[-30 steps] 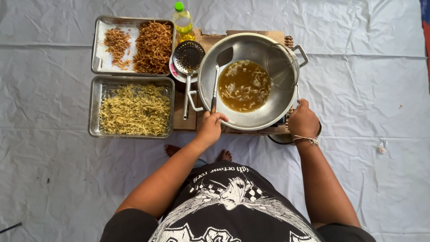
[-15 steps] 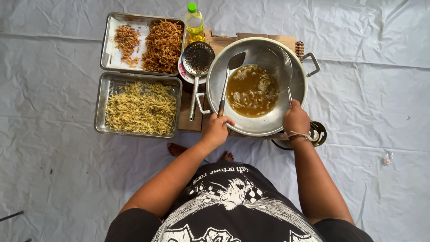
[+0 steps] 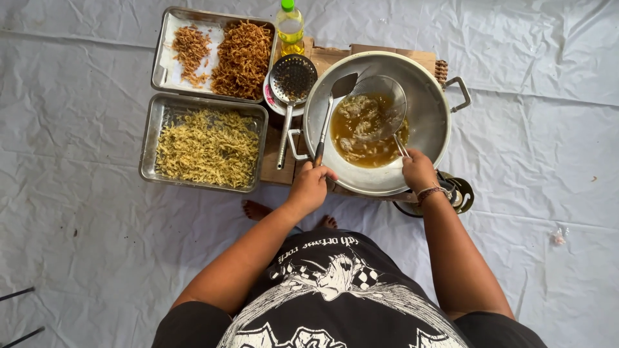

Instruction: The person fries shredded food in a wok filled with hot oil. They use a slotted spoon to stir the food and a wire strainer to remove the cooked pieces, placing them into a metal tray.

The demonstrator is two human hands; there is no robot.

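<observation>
A large steel wok (image 3: 431,129) holds brown oil with pale pieces frying in it (image 3: 361,132). My left hand (image 3: 311,187) grips the dark handle of a metal spatula (image 3: 332,106) whose blade leans on the wok's left inner wall. My right hand (image 3: 419,171) holds the wire handle of a mesh skimmer (image 3: 380,103), its basket dipped into the oil at the wok's middle. Both hands are at the wok's near rim.
Left of the wok a steel tray (image 3: 149,145) holds pale raw strips, and a second tray (image 3: 161,51) behind it holds browned fried strips. A perforated ladle (image 3: 291,84) rests on a plate. An oil bottle (image 3: 290,29) stands behind. A gas burner (image 3: 459,193) sits under the wok.
My right hand has moved from the wok's outer rim onto the skimmer handle, and the skimmer's basket is now lowered into the oil. The left hand stays on the spatula.
</observation>
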